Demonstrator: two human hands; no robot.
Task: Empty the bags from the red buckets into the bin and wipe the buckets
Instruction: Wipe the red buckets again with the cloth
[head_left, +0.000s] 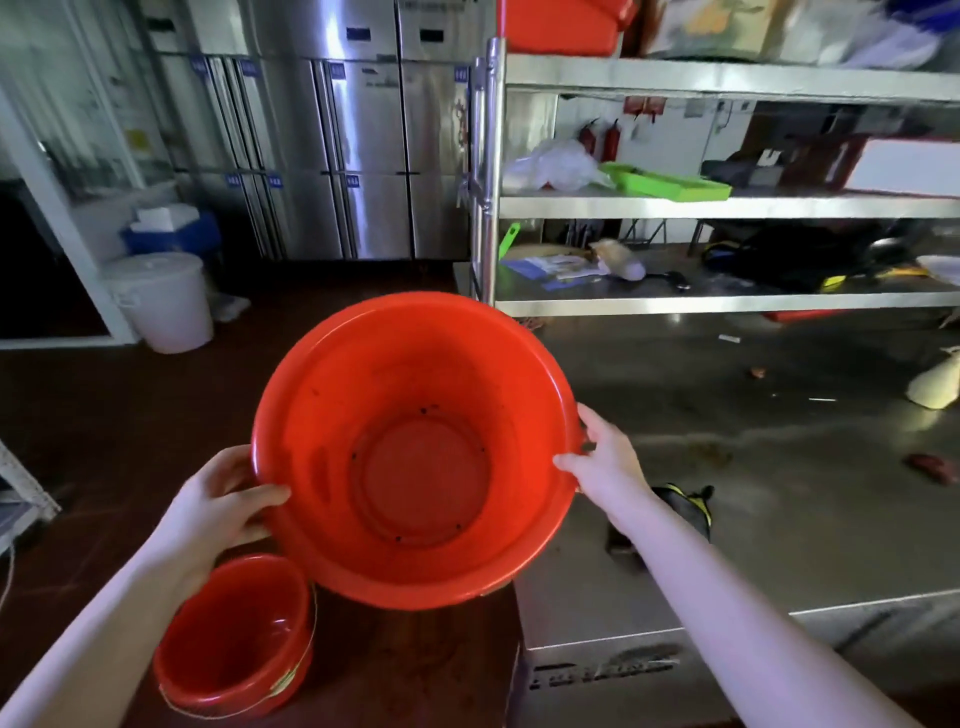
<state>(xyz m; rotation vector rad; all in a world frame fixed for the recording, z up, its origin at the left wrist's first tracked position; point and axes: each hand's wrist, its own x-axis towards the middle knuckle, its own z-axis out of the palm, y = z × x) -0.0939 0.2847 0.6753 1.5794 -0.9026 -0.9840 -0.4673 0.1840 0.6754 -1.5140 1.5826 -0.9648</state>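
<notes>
A person is holding a bagless red bucket (415, 452) aloft beside the steel bench (779, 467), mouth tilted toward them, apparently to check its speckled inside. The left grip (223, 499) and right grip (602, 462) are clasping opposite rims, steadying it.

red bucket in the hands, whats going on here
A person holds a large red bucket up by its rim, left hand and right hand gripping opposite sides, its mouth tilted toward the camera. There is no bag inside, only a few dark specks on the inner wall. A smaller red bucket stands on the floor below the left arm.
</notes>
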